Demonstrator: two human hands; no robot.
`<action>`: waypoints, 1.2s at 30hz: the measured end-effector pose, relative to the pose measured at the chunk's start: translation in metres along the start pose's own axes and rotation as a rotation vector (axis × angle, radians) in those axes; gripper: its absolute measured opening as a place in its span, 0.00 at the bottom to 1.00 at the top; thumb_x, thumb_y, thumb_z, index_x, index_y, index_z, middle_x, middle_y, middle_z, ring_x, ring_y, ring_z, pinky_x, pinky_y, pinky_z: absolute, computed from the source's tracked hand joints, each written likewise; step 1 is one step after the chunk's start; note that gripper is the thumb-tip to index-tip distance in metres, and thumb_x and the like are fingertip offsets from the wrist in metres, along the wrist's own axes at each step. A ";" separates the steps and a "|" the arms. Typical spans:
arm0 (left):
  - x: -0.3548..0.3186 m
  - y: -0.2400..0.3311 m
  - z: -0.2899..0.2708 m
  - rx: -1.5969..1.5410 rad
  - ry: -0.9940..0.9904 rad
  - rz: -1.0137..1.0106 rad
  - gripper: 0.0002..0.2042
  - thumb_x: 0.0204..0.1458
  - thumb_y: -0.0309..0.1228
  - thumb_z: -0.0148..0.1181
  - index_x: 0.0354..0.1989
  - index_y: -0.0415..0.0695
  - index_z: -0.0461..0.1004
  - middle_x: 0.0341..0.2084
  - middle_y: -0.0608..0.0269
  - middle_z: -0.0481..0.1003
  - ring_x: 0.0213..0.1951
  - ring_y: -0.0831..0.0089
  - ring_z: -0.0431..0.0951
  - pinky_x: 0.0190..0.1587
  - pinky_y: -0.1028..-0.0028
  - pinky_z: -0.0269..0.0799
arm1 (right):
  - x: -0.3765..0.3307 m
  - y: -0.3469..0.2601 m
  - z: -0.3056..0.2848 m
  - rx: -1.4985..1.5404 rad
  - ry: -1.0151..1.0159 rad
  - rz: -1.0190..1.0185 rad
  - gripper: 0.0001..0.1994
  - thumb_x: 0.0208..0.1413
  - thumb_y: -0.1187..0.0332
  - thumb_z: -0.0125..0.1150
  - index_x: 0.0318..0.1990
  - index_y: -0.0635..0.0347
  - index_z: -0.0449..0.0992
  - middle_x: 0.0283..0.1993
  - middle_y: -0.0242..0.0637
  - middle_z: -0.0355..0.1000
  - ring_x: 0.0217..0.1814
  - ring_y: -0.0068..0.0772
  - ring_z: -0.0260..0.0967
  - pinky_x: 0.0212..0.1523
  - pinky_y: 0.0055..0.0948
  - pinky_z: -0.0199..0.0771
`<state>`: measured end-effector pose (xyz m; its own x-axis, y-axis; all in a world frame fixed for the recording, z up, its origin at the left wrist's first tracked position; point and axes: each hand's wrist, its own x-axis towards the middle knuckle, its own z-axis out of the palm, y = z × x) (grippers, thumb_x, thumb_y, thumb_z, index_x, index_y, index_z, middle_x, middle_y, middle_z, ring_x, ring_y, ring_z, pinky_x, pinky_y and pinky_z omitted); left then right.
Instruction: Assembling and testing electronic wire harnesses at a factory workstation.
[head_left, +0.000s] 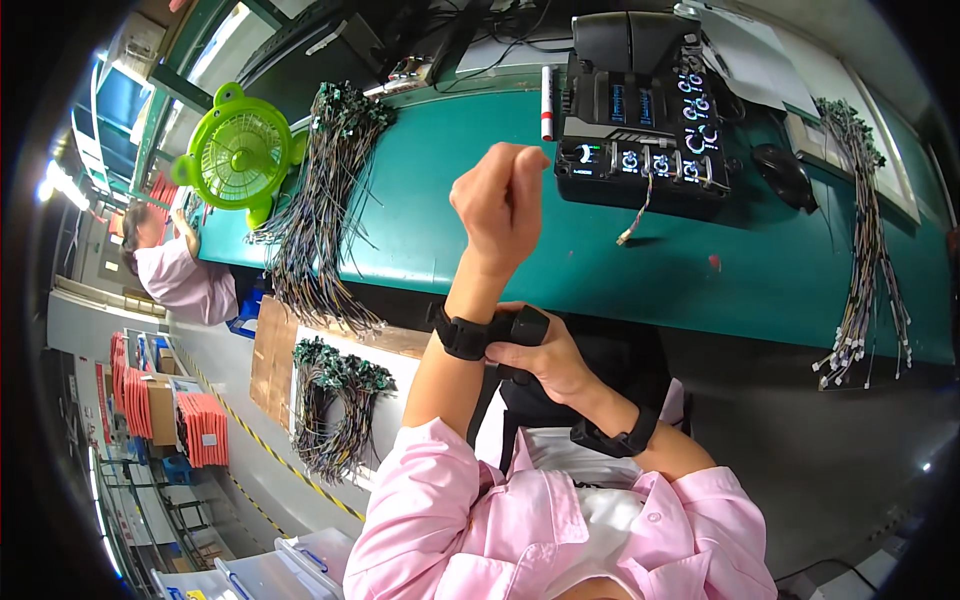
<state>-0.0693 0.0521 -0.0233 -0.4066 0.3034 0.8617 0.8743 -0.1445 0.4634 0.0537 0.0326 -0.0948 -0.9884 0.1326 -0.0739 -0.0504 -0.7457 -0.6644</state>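
My left hand [500, 210] is raised over the front of the green bench in a closed fist, and nothing shows in it. A black strapped device [465, 335] circles my left wrist. My right hand [555, 358] grips the blocky black part of that device, thumb in front and fingers partly hidden behind it. Another black band [620, 438] sits on my right wrist. Beyond my fist, to the right, stands a black test unit [640, 185] with lit dials and displays. A short cable with a white connector [628, 236] hangs from its front.
A green fan [240, 150] and a bundle of wire harnesses [325, 210] lie on the left of the bench [430, 230]. Another bundle [865, 250] drapes over its right edge near a mouse [784, 176]. More harnesses [340, 405] rest lower left. A person [180, 260] works far left.
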 end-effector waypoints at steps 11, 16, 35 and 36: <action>-0.002 0.001 0.002 0.251 -0.173 0.304 0.07 0.37 0.20 0.54 0.15 0.41 0.63 0.08 0.64 0.61 0.10 0.70 0.62 0.12 0.76 0.55 | -0.009 0.012 0.015 -0.066 0.147 -0.041 0.18 0.38 0.77 0.58 0.40 0.67 0.63 0.32 0.33 0.67 0.30 0.20 0.65 0.31 0.17 0.66; -0.002 0.002 -0.003 0.052 -0.154 0.106 0.09 0.43 0.26 0.52 0.14 0.40 0.62 0.07 0.68 0.60 0.09 0.77 0.61 0.11 0.79 0.52 | -0.014 0.009 0.015 -0.270 0.071 -0.068 0.20 0.41 0.70 0.58 0.42 0.67 0.61 0.37 0.36 0.65 0.35 0.22 0.64 0.37 0.20 0.65; -0.083 0.073 0.034 -1.289 -0.983 -0.774 0.24 0.43 0.37 0.54 0.45 0.37 0.56 0.33 0.60 0.66 0.35 0.76 0.68 0.36 0.79 0.65 | -0.020 -0.189 -0.041 0.312 -0.152 -0.815 0.15 0.52 0.61 0.39 0.32 0.65 0.68 0.36 0.45 0.67 0.41 0.41 0.63 0.49 0.40 0.58; -0.082 0.076 0.033 -1.343 -0.967 -0.785 0.23 0.43 0.32 0.55 0.46 0.38 0.55 0.34 0.61 0.65 0.37 0.77 0.67 0.38 0.80 0.64 | -0.019 -0.190 -0.041 0.343 -0.140 -0.846 0.15 0.52 0.62 0.39 0.31 0.65 0.68 0.34 0.44 0.67 0.39 0.41 0.64 0.48 0.40 0.59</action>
<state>0.0392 0.0473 -0.0653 0.1333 0.9691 0.2076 -0.3976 -0.1396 0.9069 0.0881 0.1987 0.0025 -0.6100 0.6583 0.4412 -0.7816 -0.5916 -0.1980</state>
